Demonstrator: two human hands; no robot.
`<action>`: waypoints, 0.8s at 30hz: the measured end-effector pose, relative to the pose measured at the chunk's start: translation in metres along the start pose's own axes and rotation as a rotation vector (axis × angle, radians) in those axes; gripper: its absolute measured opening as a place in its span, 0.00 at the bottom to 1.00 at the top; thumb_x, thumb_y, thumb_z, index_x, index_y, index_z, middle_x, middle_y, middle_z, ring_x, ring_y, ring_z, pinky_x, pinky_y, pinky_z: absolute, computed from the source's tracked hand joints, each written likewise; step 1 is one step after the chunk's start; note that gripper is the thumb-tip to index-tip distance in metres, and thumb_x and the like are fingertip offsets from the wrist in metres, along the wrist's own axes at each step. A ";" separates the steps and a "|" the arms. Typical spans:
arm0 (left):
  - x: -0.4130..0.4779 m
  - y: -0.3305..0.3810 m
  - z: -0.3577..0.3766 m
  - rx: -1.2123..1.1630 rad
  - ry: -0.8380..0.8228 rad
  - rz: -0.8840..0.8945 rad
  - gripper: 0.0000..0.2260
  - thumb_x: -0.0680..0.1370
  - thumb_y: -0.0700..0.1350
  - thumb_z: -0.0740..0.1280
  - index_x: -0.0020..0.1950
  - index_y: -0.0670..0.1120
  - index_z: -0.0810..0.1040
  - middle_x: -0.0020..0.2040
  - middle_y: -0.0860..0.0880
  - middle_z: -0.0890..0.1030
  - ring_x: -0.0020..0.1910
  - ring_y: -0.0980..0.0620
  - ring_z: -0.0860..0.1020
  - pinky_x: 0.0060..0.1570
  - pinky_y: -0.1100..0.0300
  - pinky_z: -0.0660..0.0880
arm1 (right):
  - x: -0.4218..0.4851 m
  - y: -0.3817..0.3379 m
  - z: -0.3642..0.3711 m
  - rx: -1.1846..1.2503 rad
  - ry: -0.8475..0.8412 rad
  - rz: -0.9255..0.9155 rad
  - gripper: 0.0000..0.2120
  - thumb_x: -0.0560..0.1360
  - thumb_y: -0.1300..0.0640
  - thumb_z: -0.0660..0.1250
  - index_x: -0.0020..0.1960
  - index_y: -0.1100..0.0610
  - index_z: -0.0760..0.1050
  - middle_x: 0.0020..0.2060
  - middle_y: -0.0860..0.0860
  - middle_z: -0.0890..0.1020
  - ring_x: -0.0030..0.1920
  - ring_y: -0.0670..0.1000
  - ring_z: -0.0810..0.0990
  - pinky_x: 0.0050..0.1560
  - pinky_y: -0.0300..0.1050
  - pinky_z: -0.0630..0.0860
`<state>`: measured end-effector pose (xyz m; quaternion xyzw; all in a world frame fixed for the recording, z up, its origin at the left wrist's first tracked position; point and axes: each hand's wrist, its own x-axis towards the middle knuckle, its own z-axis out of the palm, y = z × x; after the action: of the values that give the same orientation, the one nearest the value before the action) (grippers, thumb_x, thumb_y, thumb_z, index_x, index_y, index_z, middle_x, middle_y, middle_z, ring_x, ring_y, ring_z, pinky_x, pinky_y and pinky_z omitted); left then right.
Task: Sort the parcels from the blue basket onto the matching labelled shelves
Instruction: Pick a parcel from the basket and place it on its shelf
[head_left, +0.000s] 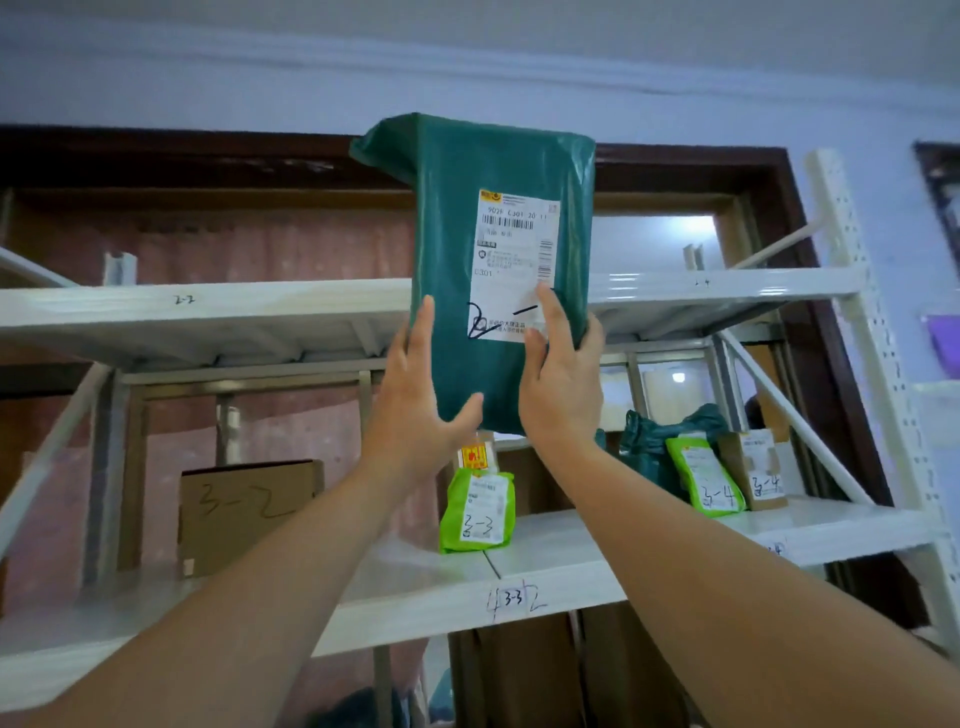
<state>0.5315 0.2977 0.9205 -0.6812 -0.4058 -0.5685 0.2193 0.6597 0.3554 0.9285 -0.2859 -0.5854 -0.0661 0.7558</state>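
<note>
Left hand (415, 395): raised at the parcel's 7 o'clock corner, fingers (423, 332) straight up its left edge, thumb across the front by the bottom edge, gripping it
Right hand (561, 384): at the parcel's 5 o'clock corner, thumb pressed on the label, fingers wrapped round the right edge, gripping it
Dark green parcel (488, 249): held upright in the air between both hands, in front of the upper shelf's edge, its top rising above that edge
Label (514, 260): white, on the parcel's front toward 3 o'clock, barcode on top, handwritten "2-" below, the rest under the thumb
Upper shelf (208, 312): white, front edge marked "2-2" at 9 o'clock of the parcel
Lower shelf (571, 561): white, front edge marked "3-3" at 6 o'clock
Lime parcel (475, 512): upright on the lower shelf, straight below the held parcel, marked "3-3"
Cardboard box (244, 514): on the lower shelf at 8 o'clock, marked "3-2"
Lime pouch (706, 478): at 4 o'clock, marked "3-4", leaning on a dark green bag (649, 441)
Small box (761, 467): just beside the pouch, marked "3-4"
</note>
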 end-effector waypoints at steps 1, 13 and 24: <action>0.003 -0.003 -0.001 0.086 0.004 0.047 0.45 0.73 0.49 0.70 0.71 0.69 0.35 0.77 0.49 0.52 0.74 0.50 0.58 0.69 0.51 0.65 | 0.004 -0.004 0.005 -0.009 0.030 -0.035 0.19 0.82 0.49 0.52 0.73 0.40 0.62 0.71 0.54 0.61 0.64 0.56 0.71 0.56 0.55 0.76; 0.103 -0.023 0.023 0.061 0.308 0.118 0.34 0.78 0.43 0.64 0.78 0.52 0.49 0.73 0.45 0.60 0.68 0.56 0.62 0.55 0.82 0.54 | 0.101 0.000 0.054 0.204 0.234 -0.234 0.19 0.78 0.53 0.56 0.69 0.50 0.66 0.67 0.55 0.66 0.60 0.56 0.74 0.51 0.59 0.78; 0.212 -0.054 0.050 0.268 0.286 0.222 0.33 0.78 0.45 0.63 0.77 0.59 0.48 0.75 0.47 0.60 0.71 0.52 0.62 0.61 0.68 0.56 | 0.188 0.067 0.098 0.351 0.067 -0.362 0.32 0.77 0.61 0.62 0.77 0.49 0.55 0.75 0.55 0.54 0.74 0.54 0.58 0.72 0.55 0.64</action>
<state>0.5233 0.4310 1.1004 -0.5990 -0.3652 -0.5726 0.4243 0.6635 0.5046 1.0935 -0.0388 -0.6041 -0.1071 0.7887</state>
